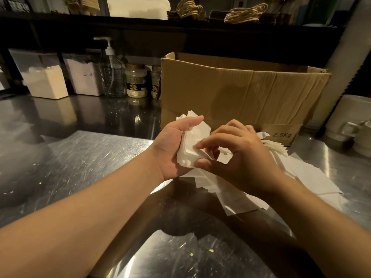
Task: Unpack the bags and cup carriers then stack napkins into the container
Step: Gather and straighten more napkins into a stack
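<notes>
Left hand grips a small stack of napkins, thumb over the top edge and fingers curled behind, and I hold it just above the worktop. With the right hand I pinch the near corner of the stack between thumb and forefinger, so both hands are closed on the same napkins.

More napkins lie fanned in a loose pile on the worktop under and to the right of my right hand, some touching the box that stands behind. The container for them I cannot point to with certainty.

I think the step now is to make the stack square. To do it well I should keep the left grip firm but not crushing, because the sheets are thin and they slide on each other. The right fingers should push the corners in line, not pull one sheet out. Then I tap the long edge on the worktop. The risk is that loose sheets slip out from the bottom.
</notes>
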`<state>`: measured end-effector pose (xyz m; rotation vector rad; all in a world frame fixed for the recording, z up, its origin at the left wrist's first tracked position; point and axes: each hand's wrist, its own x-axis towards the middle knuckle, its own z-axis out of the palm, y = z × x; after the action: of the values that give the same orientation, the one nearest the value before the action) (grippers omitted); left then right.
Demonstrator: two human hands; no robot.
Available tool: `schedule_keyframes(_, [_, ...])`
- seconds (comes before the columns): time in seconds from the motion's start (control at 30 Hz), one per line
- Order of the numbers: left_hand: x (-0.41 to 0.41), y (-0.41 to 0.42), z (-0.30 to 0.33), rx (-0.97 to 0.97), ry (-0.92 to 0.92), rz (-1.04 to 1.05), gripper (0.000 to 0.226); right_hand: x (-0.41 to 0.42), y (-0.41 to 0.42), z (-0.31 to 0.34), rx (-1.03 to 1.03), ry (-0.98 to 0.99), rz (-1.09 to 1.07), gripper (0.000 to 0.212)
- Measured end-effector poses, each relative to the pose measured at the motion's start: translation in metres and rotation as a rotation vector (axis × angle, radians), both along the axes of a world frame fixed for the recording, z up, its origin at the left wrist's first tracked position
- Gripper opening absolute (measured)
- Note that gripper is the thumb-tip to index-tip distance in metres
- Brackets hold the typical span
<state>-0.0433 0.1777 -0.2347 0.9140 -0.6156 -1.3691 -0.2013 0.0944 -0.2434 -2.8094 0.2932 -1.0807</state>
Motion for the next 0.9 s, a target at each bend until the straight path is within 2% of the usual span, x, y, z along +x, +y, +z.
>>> schedule_keyframes(0.17, [-0.0009,-0.0009,-0.0013,0.013,-0.010,0.027,0.058,0.0003,0.0016,0.0008,-0.037,0.060,-0.034,0.033])
schedule_keyframes(0.33, [-0.0012,-0.0008,-0.0001,0.013,0.018,0.000,0.047,0.0012,0.0037,0.0012,-0.039,0.016,-0.064,0.030])
schedule_keyframes(0.43, [-0.0012,-0.0007,-0.0005,0.019,0.001,0.006,0.047,0.0005,0.0048,0.0030,-0.008,0.062,-0.049,0.039])
schedule_keyframes(0.6, [-0.0015,-0.0010,-0.0010,0.037,-0.009,0.039,0.036,0.0007,0.0054,0.0047,-0.024,0.158,-0.070,0.046])
schedule_keyframes(0.77, [-0.0033,-0.0010,0.0014,0.048,0.025,-0.004,0.031,0.0021,0.0060,0.0023,-0.024,0.081,-0.105,0.041])
schedule_keyframes(0.9, [-0.0020,-0.0024,0.0002,0.048,0.027,-0.012,0.028,0.0025,0.0072,0.0045,-0.045,0.118,-0.126,0.053])
